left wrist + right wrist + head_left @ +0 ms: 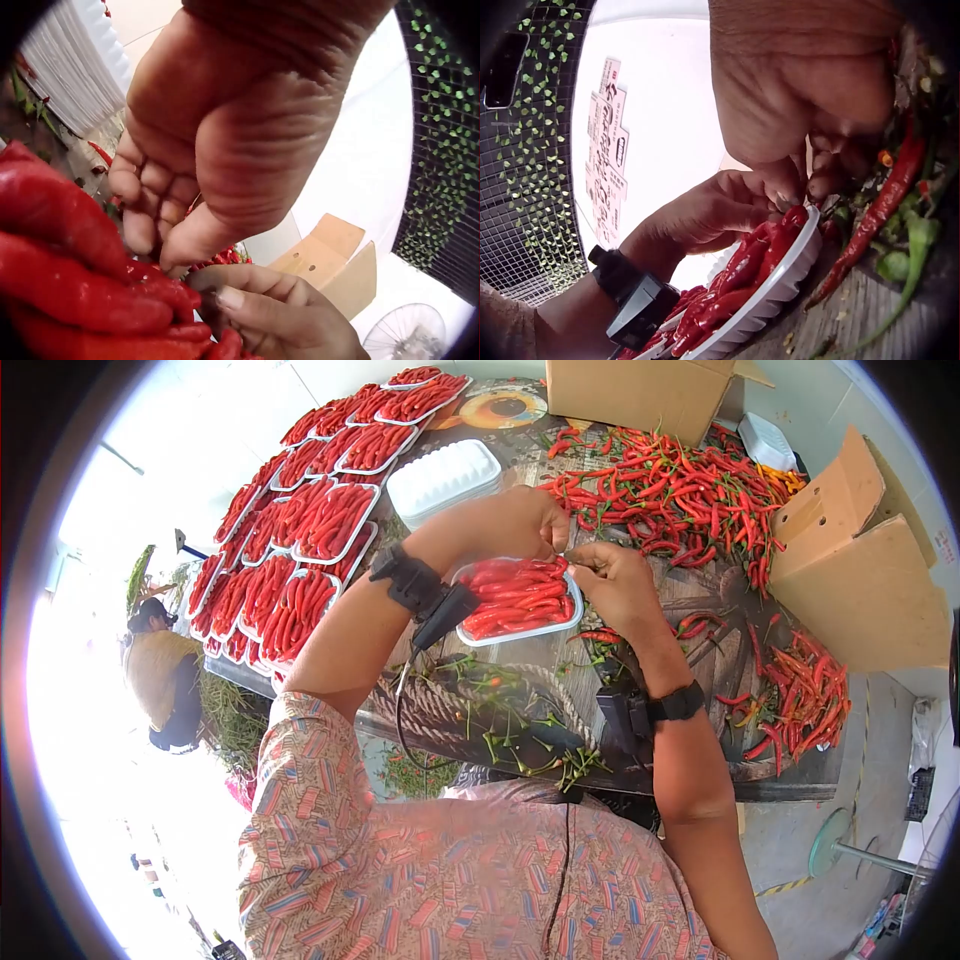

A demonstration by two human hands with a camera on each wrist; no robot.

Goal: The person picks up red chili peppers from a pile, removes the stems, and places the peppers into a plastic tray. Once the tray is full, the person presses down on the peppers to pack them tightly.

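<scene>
In the head view, a white tray [468,638] of red chillies [515,598] lies below both hands. My left hand [510,523] bends over its far edge, and my right hand [622,592] is at its far right corner; their fingertips nearly meet. In the left wrist view my left hand [240,127] has bent fingers, with the thumb close to the index fingertip, beside my right hand [289,311]. The right wrist view shows my left hand [705,210] at the chillies [739,274] and my right hand [802,82] with curled fingers. Anything between the fingertips is too hidden to tell.
Several filled trays [325,520] cover the table's left side. Stacked white trays [445,480] stand behind my left hand. Loose chillies [680,490] are piled at the back right, more [805,690] at the right, beside an open cardboard box [860,580]. Green stems [510,735] litter the front edge.
</scene>
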